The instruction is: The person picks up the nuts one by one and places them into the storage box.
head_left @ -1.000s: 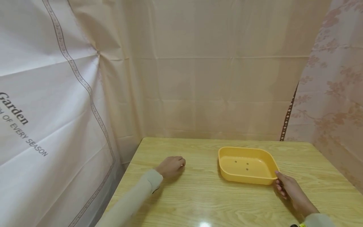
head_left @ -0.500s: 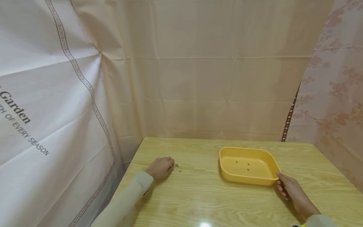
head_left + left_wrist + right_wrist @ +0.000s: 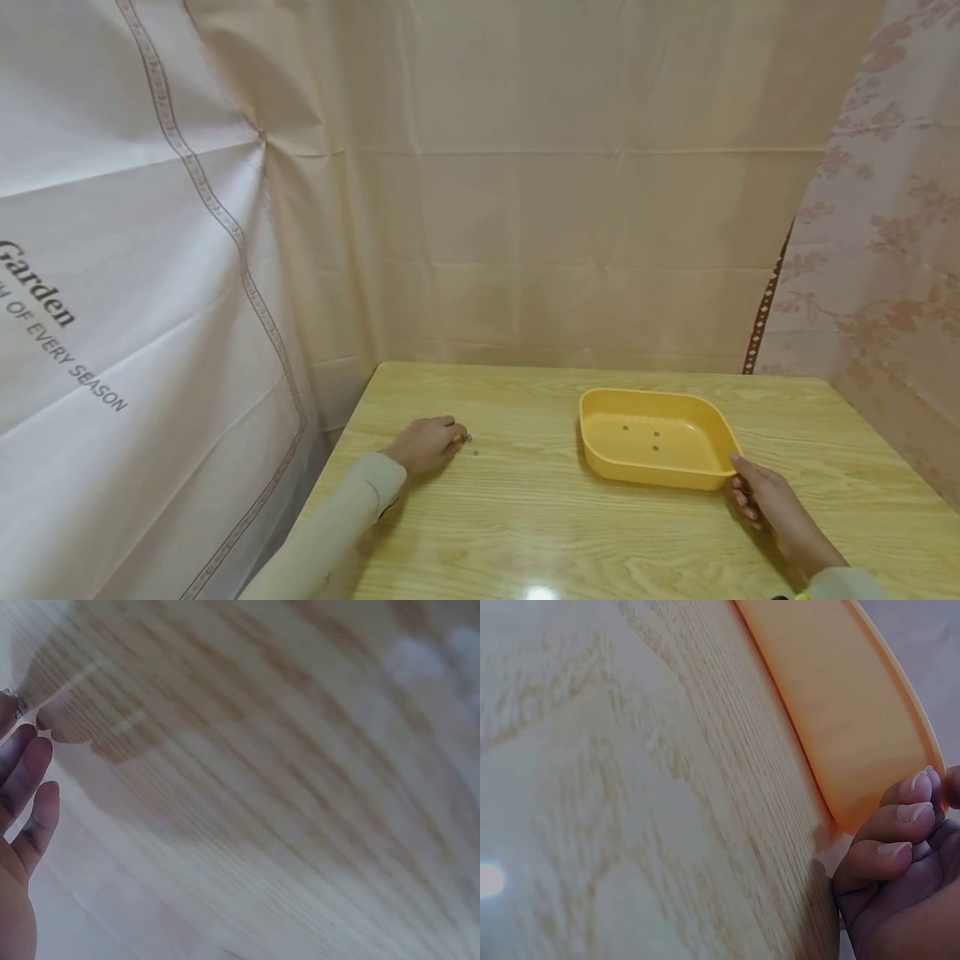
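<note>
Far left: white curtain (image 3: 135, 275) with a patterned border stripe and grey lettering reading "Garden" and "OF EVERY SEASON", hanging beside the table's left edge.

Back: plain peach curtain (image 3: 585, 208), creased in squares, behind the table.

Wooden table (image 3: 540, 525), light grain, with a bright glare spot on its near edge.

Left hand (image 3: 425, 443), cream sleeve, resting on the table near its left edge, fingers curled, fingertips meeting on a tiny metal piece (image 3: 467, 437); the head view is too small to show a firm pinch, and the left wrist view shows only the fingers (image 3: 26, 795) close together over blurred wood grain, with a small glint at the top corner. Whether the piece is truly held cannot be told.

A second small dark piece (image 3: 476, 453) lies on the table just right of that hand, apart from it.

Yellow tray (image 3: 716, 433), shallow, rounded corners, flat on the table right of centre, well apart from the left hand. Three small dark pieces (image 3: 655, 434) lie on its floor.

Right hand (image 3: 772, 504), clamped on the tray's near right corner; the right wrist view shows the fingers (image 3: 889, 825) curled against the outer wall of the tray (image 3: 855, 712).

Far right: pink floral curtain (image 3: 892, 250)
</note>
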`<state>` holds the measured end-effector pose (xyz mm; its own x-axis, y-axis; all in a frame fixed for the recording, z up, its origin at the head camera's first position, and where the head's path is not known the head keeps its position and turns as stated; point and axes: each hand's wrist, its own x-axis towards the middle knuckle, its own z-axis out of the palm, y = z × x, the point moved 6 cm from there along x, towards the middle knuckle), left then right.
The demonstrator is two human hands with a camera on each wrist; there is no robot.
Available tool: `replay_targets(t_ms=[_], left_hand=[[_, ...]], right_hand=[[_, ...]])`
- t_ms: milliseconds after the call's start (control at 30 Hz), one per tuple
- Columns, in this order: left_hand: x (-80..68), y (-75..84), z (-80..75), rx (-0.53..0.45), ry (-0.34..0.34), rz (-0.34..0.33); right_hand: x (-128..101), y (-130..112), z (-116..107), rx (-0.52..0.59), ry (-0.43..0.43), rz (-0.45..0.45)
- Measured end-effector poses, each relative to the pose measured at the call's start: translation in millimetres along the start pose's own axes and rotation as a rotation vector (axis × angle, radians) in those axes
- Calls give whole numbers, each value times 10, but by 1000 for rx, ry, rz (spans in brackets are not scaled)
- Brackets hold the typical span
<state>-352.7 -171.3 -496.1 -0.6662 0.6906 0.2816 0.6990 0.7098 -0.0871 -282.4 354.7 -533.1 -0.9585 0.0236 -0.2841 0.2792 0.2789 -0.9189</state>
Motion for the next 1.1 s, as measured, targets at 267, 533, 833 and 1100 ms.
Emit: replay_targets(t_ms=[267, 533, 833, 1100], left_hand=[[22, -6, -3, -9, -2, 9], [32, -15, 33, -5, -59, -3], [45, 5, 41, 67, -57, 27], [41, 29, 41, 135, -71, 53]], right_hand=[[6, 1, 0, -7, 5, -11], [2, 12, -2, -24, -3, 9], [-12, -2, 2, -31, -4, 13], [-21, -6, 13, -28, 2, 24]])
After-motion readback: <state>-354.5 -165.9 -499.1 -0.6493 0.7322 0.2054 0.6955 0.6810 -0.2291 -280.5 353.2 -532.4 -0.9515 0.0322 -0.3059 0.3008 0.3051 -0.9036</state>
